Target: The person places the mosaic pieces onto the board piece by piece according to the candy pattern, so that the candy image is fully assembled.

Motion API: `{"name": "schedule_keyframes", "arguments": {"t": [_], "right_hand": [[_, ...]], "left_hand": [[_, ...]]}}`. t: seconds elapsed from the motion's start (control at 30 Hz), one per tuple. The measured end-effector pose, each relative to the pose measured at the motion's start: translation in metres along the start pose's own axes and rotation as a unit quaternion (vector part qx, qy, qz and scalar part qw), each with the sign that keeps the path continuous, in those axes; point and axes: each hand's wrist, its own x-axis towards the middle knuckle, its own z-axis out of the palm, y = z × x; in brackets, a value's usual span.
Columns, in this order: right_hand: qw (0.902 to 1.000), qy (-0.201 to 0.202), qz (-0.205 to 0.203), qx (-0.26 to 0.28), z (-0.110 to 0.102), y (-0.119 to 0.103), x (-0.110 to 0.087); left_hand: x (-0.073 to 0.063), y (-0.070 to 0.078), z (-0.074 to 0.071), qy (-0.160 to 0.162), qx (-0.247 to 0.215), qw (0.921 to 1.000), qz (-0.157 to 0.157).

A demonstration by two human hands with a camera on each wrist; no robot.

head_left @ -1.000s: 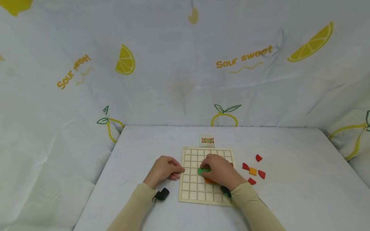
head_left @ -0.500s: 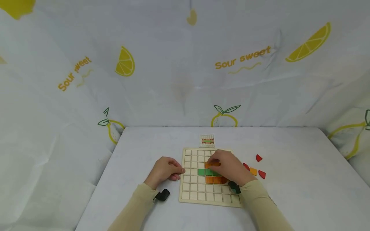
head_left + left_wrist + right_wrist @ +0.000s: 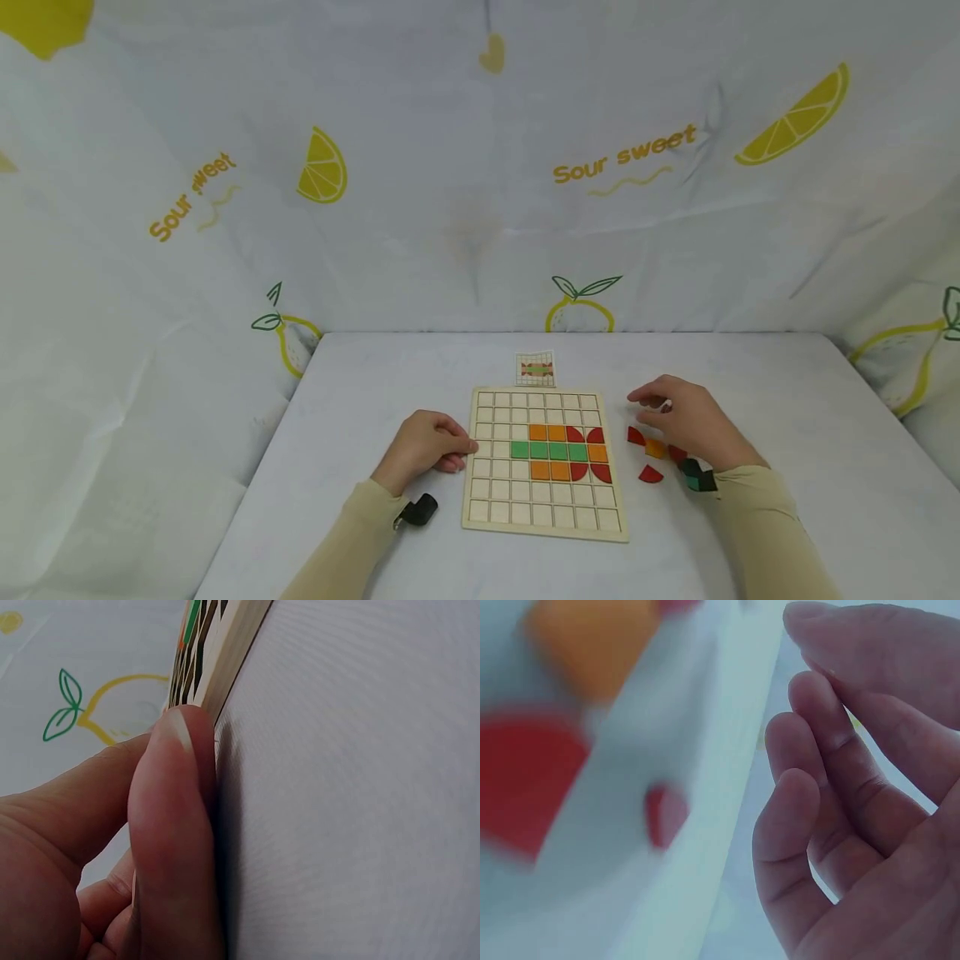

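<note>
My left hand (image 3: 426, 444) pinches the left edge of a wooden grid board (image 3: 491, 512) between thumb and finger; the left wrist view shows the thumb tip against the board's rim (image 3: 232, 660). On the board lie a row of green squares (image 3: 548, 451), orange squares (image 3: 557, 432) above and below it, and red quarter circles (image 3: 600, 472) at the right. My right hand (image 3: 693, 421) hovers right of the board, fingers loosely bent, holding nothing. Below it are a loose orange square (image 3: 655, 448) and red quarter circles (image 3: 651, 474); the hand partly hides this group.
A small pattern card (image 3: 536, 369) lies just behind the board, printed with a red, orange and green design. The white table (image 3: 360, 375) meets a lemon-printed cloth backdrop (image 3: 450, 208) at its far edge. Black wrist straps (image 3: 420, 509) sit at both cuffs.
My right hand has left the board and moved right, over the loose pieces, uncovering the coloured pieces on the grid. The left hand stays at the board's edge.
</note>
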Motion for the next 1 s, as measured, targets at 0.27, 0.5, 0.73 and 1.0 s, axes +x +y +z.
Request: {"name": "schedule_keyframes", "arguments": {"t": [0.27,0.5,0.73,1.0], "right_hand": [[0.9995,0.007,0.029,-0.006,-0.020,0.035,-0.004],[0.9986,-0.017,0.049,-0.004,-0.024,0.059,-0.001],[0.9985,-0.040,0.037,0.004,-0.018,0.070,0.004],[0.9977,-0.030,0.061,0.007,-0.019,0.069,0.003]], "left_hand": [[0.000,0.002,0.001,-0.002,0.003,1.0000,0.004],[-0.002,0.001,0.001,-0.002,0.006,1.0000,-0.002],[-0.002,-0.001,0.002,-0.001,0.003,1.0000,-0.009],[0.000,0.001,0.002,0.000,0.005,1.0000,-0.004]]}}
